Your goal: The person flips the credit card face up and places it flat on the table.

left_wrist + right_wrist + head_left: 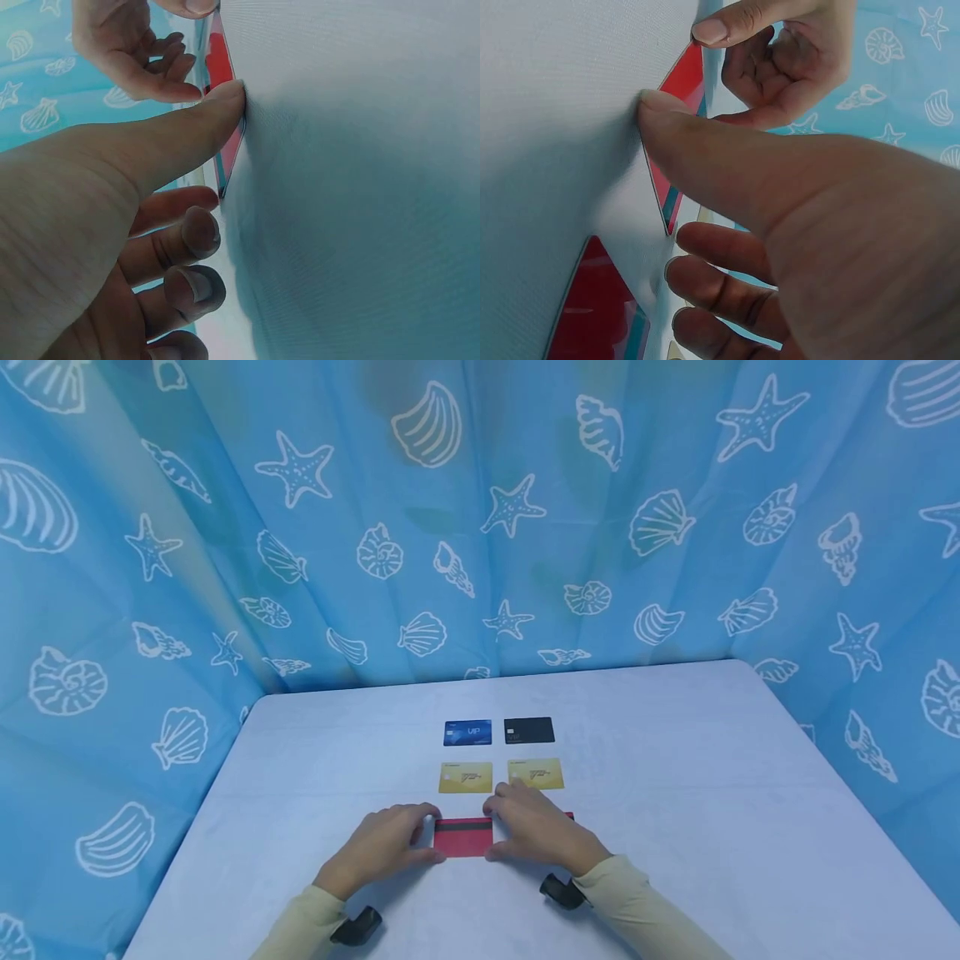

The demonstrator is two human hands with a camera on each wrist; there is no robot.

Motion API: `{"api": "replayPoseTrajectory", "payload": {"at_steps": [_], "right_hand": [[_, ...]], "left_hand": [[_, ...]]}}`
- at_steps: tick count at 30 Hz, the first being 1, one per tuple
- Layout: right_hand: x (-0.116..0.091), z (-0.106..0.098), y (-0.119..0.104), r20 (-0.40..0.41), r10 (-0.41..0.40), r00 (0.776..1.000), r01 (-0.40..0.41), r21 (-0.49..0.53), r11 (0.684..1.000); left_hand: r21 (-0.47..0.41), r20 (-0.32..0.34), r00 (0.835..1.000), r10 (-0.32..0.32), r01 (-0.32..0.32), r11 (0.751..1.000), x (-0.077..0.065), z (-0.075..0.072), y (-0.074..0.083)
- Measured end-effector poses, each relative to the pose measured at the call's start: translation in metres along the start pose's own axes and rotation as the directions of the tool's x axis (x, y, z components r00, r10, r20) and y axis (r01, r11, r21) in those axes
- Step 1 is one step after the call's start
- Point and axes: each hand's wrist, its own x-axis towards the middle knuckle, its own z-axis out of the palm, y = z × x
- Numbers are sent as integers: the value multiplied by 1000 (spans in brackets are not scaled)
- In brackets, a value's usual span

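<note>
A red card [463, 842] with a dark stripe along its far side lies on the white table between my two hands. My left hand [386, 843] holds its left end, the thumb at the near edge and the index finger at the far corner. At the right end, my right hand [536, 828] pinches the same card, its thumb [664, 105] on the near edge. A second red card [596, 307] lies to the right; in the head view my right hand covers most of it.
Beyond the hands lie two gold cards, a left one [465, 778] and a right one [547, 773]. Farther back are a blue card [468, 732] and a black card [529, 730]. A blue shell-patterned curtain [480, 527] hangs behind the table [300, 760].
</note>
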Motion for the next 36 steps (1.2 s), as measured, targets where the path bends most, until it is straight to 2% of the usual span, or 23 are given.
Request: {"api": "replayPoseTrajectory", "payload": {"at_steps": [19, 26, 36], "right_hand": [[-1, 3, -5, 15, 35, 999, -36, 19, 999], [-1, 3, -5, 5, 27, 1000, -27, 13, 1000], [-4, -1, -8, -9, 11, 1000, -12, -38, 999]], "left_hand": [[-61, 42, 999, -10, 13, 998, 1, 2, -2], [-58, 28, 999, 20, -19, 998, -1, 4, -4], [-8, 23, 999, -25, 25, 1000, -1, 3, 0]]}}
